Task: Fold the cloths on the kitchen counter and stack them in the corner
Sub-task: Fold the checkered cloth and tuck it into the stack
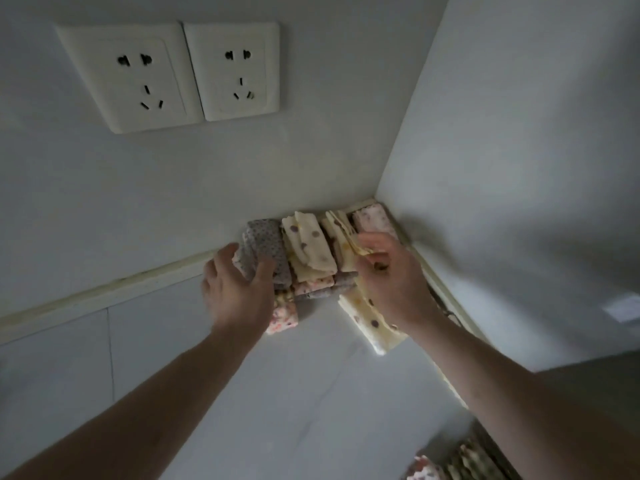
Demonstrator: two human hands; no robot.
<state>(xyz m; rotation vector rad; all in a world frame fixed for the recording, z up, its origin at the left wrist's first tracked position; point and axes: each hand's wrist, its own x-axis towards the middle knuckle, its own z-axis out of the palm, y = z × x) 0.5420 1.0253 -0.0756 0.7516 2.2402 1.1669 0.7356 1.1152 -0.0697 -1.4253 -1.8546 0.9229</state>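
Folded cloths sit packed in the desk's point(311, 393) far right corner, where two white walls meet. They lie side by side in a row along the back wall, each a narrow bundle with its long axis running from the wall out toward the person.

At the left end of the row is a grey dotted cloth point(265, 249). Next to it lies a cream cloth with purple spots point(308, 247), then another cream cloth point(341, 237), and a pink flowered cloth point(375, 220) tight in the corner itself. More folded cloths show beneath and in front of these, among them a pink floral one point(284, 315) at the near left of the heap.

The left hand point(237, 289) lies on the grey dotted cloth, fingers curled over its near left end, the thumb on its top.

The right hand point(391, 275) pinches the folded layers of the second cream cloth between thumb and fingers. Under that wrist a long cream spotted cloth point(372, 322) stretches out from the heap; its long axis slants toward the person and to the right, its near end lying on the desk.

Two white sockets point(173, 74) sit on the back wall, above and left of the heap. At the bottom right edge more patterned cloths point(446, 465) show, blurred.
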